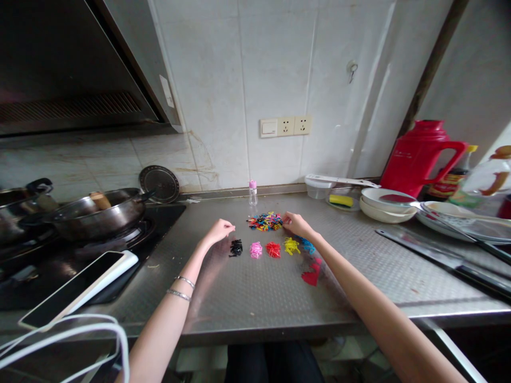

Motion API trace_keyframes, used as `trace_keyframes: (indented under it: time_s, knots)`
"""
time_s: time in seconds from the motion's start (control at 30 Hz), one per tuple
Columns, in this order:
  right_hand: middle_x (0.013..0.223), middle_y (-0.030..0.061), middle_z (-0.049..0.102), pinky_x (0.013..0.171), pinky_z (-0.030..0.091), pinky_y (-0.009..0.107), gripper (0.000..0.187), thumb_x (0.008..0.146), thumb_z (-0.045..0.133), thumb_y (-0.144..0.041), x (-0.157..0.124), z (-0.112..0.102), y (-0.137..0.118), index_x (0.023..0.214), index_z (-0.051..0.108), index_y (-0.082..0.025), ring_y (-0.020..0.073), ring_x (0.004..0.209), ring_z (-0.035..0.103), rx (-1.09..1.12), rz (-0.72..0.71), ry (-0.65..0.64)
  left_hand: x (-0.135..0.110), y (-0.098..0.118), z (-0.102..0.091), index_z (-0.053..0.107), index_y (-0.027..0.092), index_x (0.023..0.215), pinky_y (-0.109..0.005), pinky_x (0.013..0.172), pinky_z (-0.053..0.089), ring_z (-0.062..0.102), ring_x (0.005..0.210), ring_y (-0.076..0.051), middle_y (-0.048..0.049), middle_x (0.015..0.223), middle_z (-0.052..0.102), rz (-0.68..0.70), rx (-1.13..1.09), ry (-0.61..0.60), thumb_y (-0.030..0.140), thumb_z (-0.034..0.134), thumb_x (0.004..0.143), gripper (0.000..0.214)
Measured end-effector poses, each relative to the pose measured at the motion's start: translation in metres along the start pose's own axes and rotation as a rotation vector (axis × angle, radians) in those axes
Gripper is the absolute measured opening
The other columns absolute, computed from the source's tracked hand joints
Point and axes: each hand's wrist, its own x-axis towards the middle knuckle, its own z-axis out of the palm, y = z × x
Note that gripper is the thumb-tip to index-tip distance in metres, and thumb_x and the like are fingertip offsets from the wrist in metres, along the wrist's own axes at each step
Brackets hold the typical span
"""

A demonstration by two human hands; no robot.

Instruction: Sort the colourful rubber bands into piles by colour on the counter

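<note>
Small rubber bands lie on the steel counter, most sorted by colour. A mixed pile (264,221) sits at the back. In front of it, in a row, are a black pile (236,248), a pink pile (256,250), a red pile (273,249), a yellow pile (291,245) and a blue pile (307,245), partly behind my right wrist. My left hand (221,231) is pinched closed just above and left of the black pile; anything in its fingertips is too small to see. My right hand (296,223) has its fingers pinched together at the mixed pile's right edge.
Behind the mixed pile stands a clear bottle (253,193) with a pink cap. Scraps of red material (312,273) lie by my right forearm. To the right are a knife (429,256), bowls (386,205) and a red thermos (417,157); at left, a stove with pans (99,215) and a phone (74,287).
</note>
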Motion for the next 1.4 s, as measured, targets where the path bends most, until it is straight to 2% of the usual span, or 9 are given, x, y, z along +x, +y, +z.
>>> trace_keyframes:
  time_s: [0.4, 0.57, 0.83, 1.0, 1.17, 1.3, 1.4]
  knots:
    - [0.072, 0.0007, 0.064, 0.058, 0.037, 0.017, 0.018, 0.066, 0.052, -0.016, -0.001, -0.003, 0.001, 0.082, 0.059, -0.020, 0.0109, 0.065, 0.055, 0.021, -0.006, 0.045, 0.001, -0.006, 0.000, 0.066, 0.010, 0.068, -0.022, 0.052, 0.032, 0.043, 0.045, -0.010, 0.0014, 0.044, 0.048, 0.018, -0.009, 0.004, 0.043, 0.047, 0.072, 0.039]
    - [0.072, 0.0009, 0.064, 0.058, 0.038, 0.018, 0.017, 0.068, 0.051, -0.019, 0.000, -0.011, 0.001, 0.083, 0.059, -0.018, 0.0103, 0.064, 0.056, 0.040, -0.052, 0.075, 0.001, -0.007, 0.001, 0.066, 0.009, 0.070, -0.022, 0.052, 0.032, 0.044, 0.046, -0.011, 0.0013, 0.044, 0.048, 0.023, -0.009, 0.004, 0.042, 0.047, 0.072, 0.038]
    - [0.070, 0.0017, 0.064, 0.059, 0.040, 0.018, 0.017, 0.067, 0.051, -0.016, 0.002, -0.025, -0.006, 0.081, 0.059, -0.017, 0.0105, 0.063, 0.057, 0.033, -0.113, 0.050, 0.001, -0.004, 0.000, 0.067, 0.009, 0.070, -0.022, 0.052, 0.033, 0.045, 0.047, -0.011, -0.0003, 0.046, 0.051, 0.019, -0.050, 0.023, 0.038, 0.049, 0.072, 0.035]
    - [0.069, 0.0016, 0.064, 0.058, 0.041, 0.019, 0.016, 0.067, 0.051, -0.015, 0.007, -0.026, -0.031, 0.081, 0.059, -0.016, 0.0108, 0.063, 0.057, 0.136, -0.177, 0.063, 0.002, 0.007, 0.008, 0.065, 0.007, 0.076, -0.022, 0.053, 0.036, 0.047, 0.051, -0.010, -0.0041, 0.060, 0.060, 0.010, -0.196, 0.085, 0.035, 0.056, 0.068, 0.031]
    - [0.071, 0.0015, 0.065, 0.064, 0.044, 0.022, 0.018, 0.066, 0.054, -0.015, 0.004, -0.027, -0.075, 0.083, 0.056, -0.015, 0.0113, 0.067, 0.059, 0.289, -0.257, 0.044, 0.000, 0.029, 0.022, 0.064, 0.007, 0.090, -0.020, 0.047, 0.029, 0.039, 0.045, -0.008, 0.0025, 0.047, 0.048, 0.056, -0.291, 0.104, 0.039, 0.061, 0.067, 0.040]
    - [0.073, 0.0016, 0.065, 0.064, 0.045, 0.023, 0.018, 0.067, 0.054, -0.016, -0.003, -0.027, -0.104, 0.086, 0.056, -0.016, 0.0113, 0.067, 0.059, 0.361, -0.286, 0.008, -0.003, 0.045, 0.031, 0.063, 0.007, 0.098, -0.020, 0.043, 0.021, 0.030, 0.042, -0.005, 0.0062, 0.044, 0.041, 0.072, -0.391, 0.047, 0.041, 0.064, 0.065, 0.047]
    - [0.075, 0.0024, 0.065, 0.064, 0.046, 0.023, 0.019, 0.068, 0.055, -0.017, -0.007, -0.023, -0.118, 0.087, 0.056, -0.015, 0.0117, 0.069, 0.060, 0.406, -0.313, -0.021, -0.006, 0.055, 0.035, 0.063, 0.007, 0.097, -0.019, 0.043, 0.022, 0.032, 0.044, -0.005, 0.0043, 0.049, 0.046, 0.062, -0.459, -0.019, 0.039, 0.066, 0.062, 0.048]
